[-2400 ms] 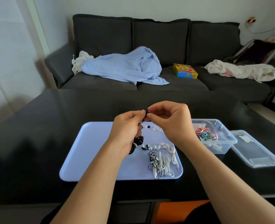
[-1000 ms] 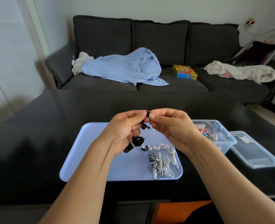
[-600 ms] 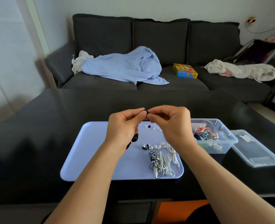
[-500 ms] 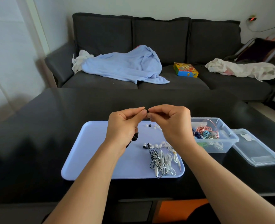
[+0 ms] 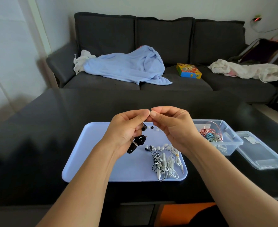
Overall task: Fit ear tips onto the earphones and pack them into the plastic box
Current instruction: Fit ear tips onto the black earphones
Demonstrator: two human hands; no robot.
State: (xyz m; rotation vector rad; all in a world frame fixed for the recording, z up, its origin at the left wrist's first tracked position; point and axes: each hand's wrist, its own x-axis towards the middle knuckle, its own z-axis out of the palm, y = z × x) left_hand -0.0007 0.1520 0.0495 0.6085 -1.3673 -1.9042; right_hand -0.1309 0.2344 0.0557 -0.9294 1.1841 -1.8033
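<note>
Above a lilac tray [image 5: 102,161], my left hand [image 5: 126,128] holds a black earphone set [image 5: 135,143], whose bundled cable hangs below the palm. My right hand [image 5: 172,128] meets it fingertip to fingertip, pinching something small that the fingers hide. Loose white and black ear tips [image 5: 151,127] lie on the tray behind the hands. A tangle of white and black earphones [image 5: 164,163] rests at the tray's right end. The clear plastic box [image 5: 233,141] to the right holds coloured earphones [image 5: 208,135].
The box's clear lid [image 5: 262,154] lies flat to the right of the box on the black table [image 5: 53,128]. Behind the table stands a dark sofa [image 5: 167,46] with a blue blanket, a colourful box and white cloths.
Both hands stayed together at the fingertips above the tray. The black cable bundle now hangs lower and more in view under my left palm than half a second ago.
</note>
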